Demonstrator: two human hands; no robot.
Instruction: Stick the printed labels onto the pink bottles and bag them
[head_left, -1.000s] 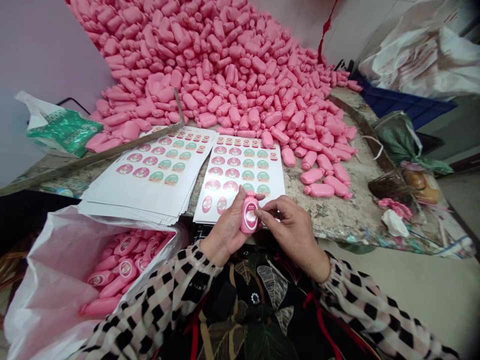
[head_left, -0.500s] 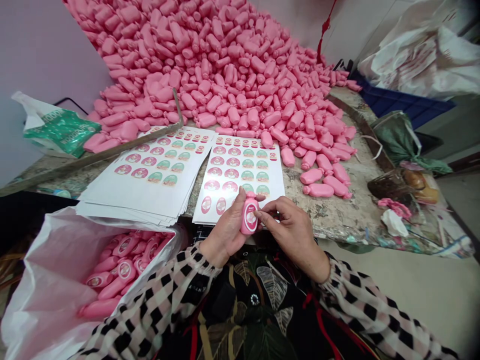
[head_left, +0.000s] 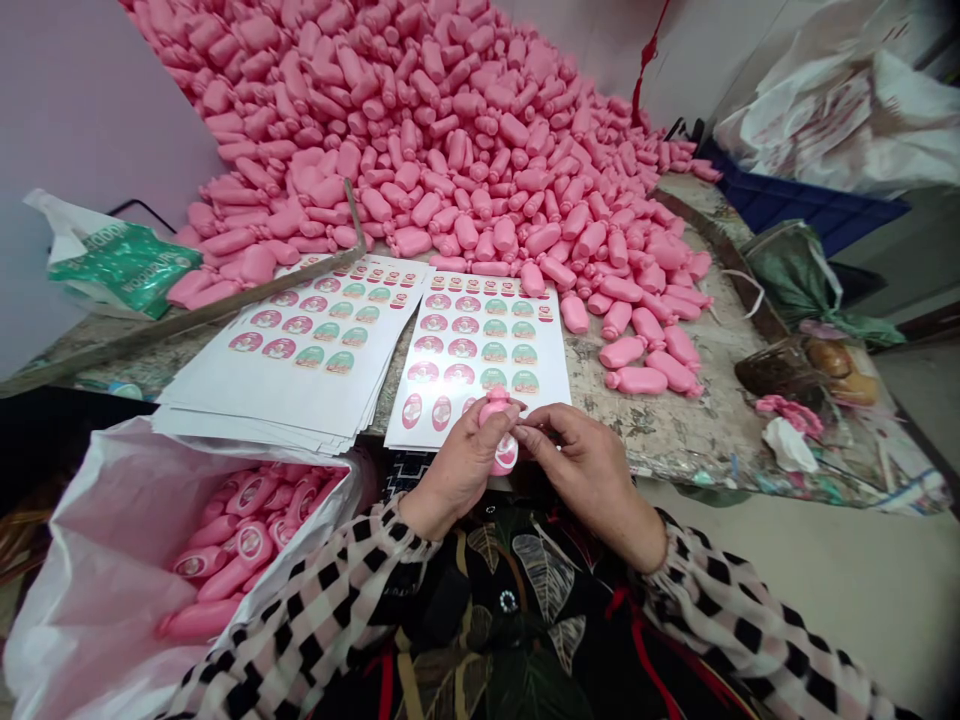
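Note:
Both my hands are over the near edge of a sheet of printed oval stickers [head_left: 480, 345]. My left hand [head_left: 465, 467] grips a small pink plastic bottle [head_left: 495, 405], hiding most of its body. A round label [head_left: 506, 455] shows at its lower end. The fingertips of my right hand [head_left: 585, 462] press against the bottle from the right. Just left of the sheet lies a stack of similar sticker sheets [head_left: 300, 375]. A large heap of unlabelled pink bottles [head_left: 412, 130] rises behind them.
A white sack [head_left: 97, 570] at my left holds labelled pink bottles [head_left: 240, 555]. A worn, paint-stained table [head_left: 675, 430] carries a wooden strip [head_left: 225, 300] and a green-printed bag [head_left: 124, 265]. At the right are a blue crate [head_left: 810, 210], white sacking [head_left: 832, 110], and crumpled tissue [head_left: 787, 445].
The bottle has dropped lower and tilted, and my left hand now covers more of it. My right hand has shifted slightly down and right, staying against the bottle.

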